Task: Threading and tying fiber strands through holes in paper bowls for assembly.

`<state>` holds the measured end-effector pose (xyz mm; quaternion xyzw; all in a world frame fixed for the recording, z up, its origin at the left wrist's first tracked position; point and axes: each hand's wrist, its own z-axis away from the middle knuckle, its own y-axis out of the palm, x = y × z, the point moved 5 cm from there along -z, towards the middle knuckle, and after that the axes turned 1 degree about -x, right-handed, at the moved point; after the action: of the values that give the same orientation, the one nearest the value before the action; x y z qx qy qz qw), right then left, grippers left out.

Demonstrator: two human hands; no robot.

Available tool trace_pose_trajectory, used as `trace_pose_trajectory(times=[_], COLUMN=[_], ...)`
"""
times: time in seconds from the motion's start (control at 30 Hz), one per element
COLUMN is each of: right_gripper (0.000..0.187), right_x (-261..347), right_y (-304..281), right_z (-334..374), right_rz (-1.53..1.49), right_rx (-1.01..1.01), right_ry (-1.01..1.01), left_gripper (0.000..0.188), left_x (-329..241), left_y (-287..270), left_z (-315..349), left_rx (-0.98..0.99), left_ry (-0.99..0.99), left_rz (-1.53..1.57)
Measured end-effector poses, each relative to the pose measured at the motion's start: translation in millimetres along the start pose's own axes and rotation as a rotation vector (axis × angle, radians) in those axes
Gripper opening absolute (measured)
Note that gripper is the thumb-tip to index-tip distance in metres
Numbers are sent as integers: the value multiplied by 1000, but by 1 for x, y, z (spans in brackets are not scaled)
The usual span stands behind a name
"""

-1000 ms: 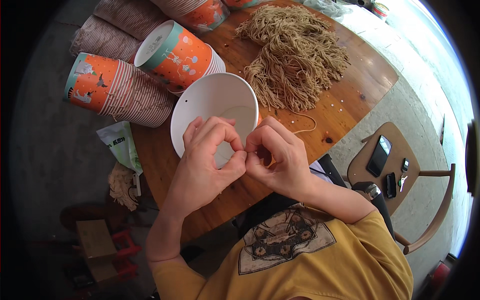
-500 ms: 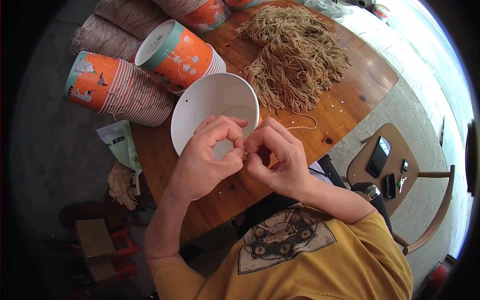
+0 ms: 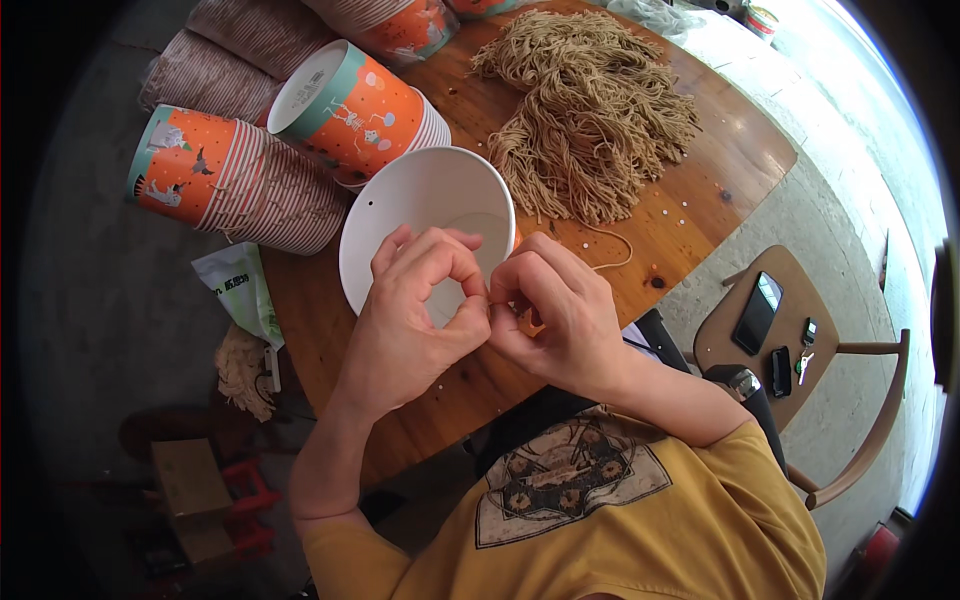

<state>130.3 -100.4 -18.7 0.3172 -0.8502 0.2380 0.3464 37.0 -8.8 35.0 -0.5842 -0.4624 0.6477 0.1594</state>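
Observation:
A white-lined paper bucket [image 3: 415, 195] stands open toward me on the wooden table, with a small dark hole near its left rim. Both hands are over its near side, their fingertips meeting. My left hand [image 3: 405, 320] pinches with thumb and index finger, the other fingers bent above. My right hand [image 3: 565, 325] is closed in a pinch against it. Whatever lies between the fingertips is too small to make out. Beyond my right hand lies a heap of tan cords [image 3: 590, 110], a loose strand [image 3: 615, 245] curling from it.
Stacked orange and teal paper buckets [image 3: 360, 115] crowd the table's left and back, one stack [image 3: 175, 170] lying tilted. A white-green bag [image 3: 240, 285] hangs at the left edge, above more pale cords [image 3: 243, 375]. At right, a chair [image 3: 720, 330] holds a phone [image 3: 758, 313] and keys [image 3: 803, 365].
My hands stay together at the bucket's near side, with only slight finger shifts; the right fingers have closed in a little. The bucket has shifted very slightly left.

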Motion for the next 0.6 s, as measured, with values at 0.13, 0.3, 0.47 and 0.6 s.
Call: trace_pose_trajectory(times=[0.13,0.3,0.47,0.6], right_gripper=[13,11,12,14], right_x=[-8,-14,-12,-8], right_y=[2,2,1,1], right_z=[2,6,7,8], right_rz=[-215,-377,-404,-261], right_rx=[39,26,23,15], right_ry=[162,220,255,162], left_gripper=[13,13,14,15], left_x=[-2,2,9,3], left_y=[0,0,-2,-2], left_z=[-2,-2,1,7], left_rx=[-4,50,12,20], left_ry=[70,92,40,26], left_rz=[-29,28,105,48])
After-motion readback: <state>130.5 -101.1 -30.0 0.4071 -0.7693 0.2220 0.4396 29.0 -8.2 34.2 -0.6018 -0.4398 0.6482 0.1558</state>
